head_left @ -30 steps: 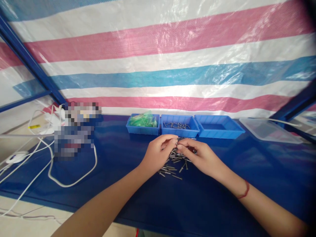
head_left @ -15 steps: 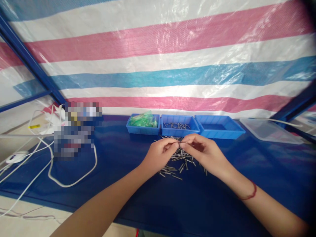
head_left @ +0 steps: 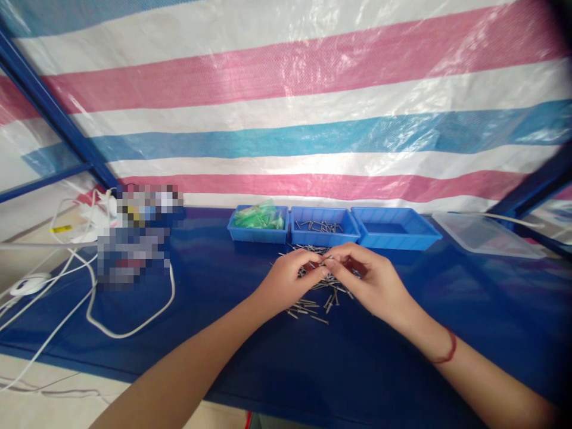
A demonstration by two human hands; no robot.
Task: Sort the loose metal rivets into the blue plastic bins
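A loose pile of small metal pins (head_left: 315, 304) lies on the blue table (head_left: 232, 310). My left hand (head_left: 288, 280) and my right hand (head_left: 370, 280) meet fingertip to fingertip just above the pile. Both pinch closed on a small metal pin between them; it is too small to see clearly. Behind the pile stand three blue bins: the left bin (head_left: 258, 225) holds green plastic pieces, the middle bin (head_left: 322, 228) holds a few metal pins, and the right bin (head_left: 395, 229) looks bare inside.
A clear plastic tray (head_left: 487, 235) sits at the far right. White cables (head_left: 129, 322) loop over the table's left part, by a blurred patch. A striped tarp hangs behind the table. The table's front edge runs just below my forearms.
My hands have stayed together over the pile, shifting slightly. My right hand rose off the pins and its fingers closed toward my left fingertips.
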